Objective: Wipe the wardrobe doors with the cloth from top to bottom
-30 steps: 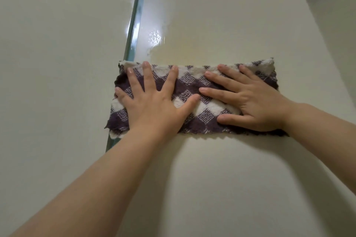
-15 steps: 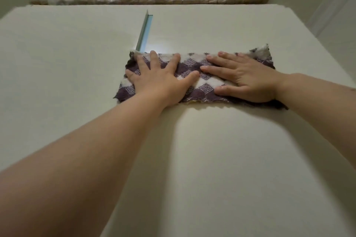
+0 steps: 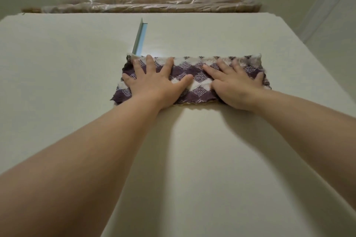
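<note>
A purple and white checked cloth (image 3: 194, 81) lies flat against the cream wardrobe door (image 3: 212, 159), near its top. My left hand (image 3: 154, 82) presses on the cloth's left half with fingers spread. My right hand (image 3: 235, 86) presses flat on its right half. A pale blue metal strip (image 3: 140, 36) runs up from the cloth's top left corner, between the right door and the left door (image 3: 57, 82). The lower part of the strip is hidden by the cloth and my left arm.
Long bundles wrapped in clear plastic (image 3: 154, 2) lie on top of the wardrobe. A white wall with a moulding (image 3: 327, 5) stands at the right, close to the wardrobe's right edge.
The view has tilted upward, so the wardrobe's top edge and the plastic bundles came into sight. Both hands stay pressed on the cloth, and my right hand turned from sideways to pointing up.
</note>
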Tool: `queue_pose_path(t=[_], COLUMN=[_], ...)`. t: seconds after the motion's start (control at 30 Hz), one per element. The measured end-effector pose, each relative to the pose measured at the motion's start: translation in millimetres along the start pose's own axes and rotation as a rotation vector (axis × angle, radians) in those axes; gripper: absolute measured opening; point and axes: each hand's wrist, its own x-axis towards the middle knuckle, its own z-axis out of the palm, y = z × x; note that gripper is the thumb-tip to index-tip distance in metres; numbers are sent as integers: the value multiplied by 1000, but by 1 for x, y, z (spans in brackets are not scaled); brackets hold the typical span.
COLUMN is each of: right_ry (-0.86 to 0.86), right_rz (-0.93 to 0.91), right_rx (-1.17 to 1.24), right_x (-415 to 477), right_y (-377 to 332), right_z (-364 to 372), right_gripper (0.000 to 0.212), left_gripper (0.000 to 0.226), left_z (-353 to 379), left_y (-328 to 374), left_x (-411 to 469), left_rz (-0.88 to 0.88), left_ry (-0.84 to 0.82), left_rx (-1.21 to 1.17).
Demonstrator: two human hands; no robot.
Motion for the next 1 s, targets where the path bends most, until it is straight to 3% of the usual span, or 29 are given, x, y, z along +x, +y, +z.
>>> queue_pose_path(t=[0.17,0.57,1.0], right_ry=[120,72,123], right_rz=[40,70,152], right_rx=[-105,-51,-74], right_x=[-10,43,21], right_y=[-11,-5,107], right_z=[15,-10,-25], right_gripper=[61,72,72], left_gripper=[79,78,80], left_z=[7,-5,16], left_y=[-3,1,108], left_x=[-7,38,28], left_rz=[12,28,121], left_ry=[33,41,34], left_rx=[16,27,44])
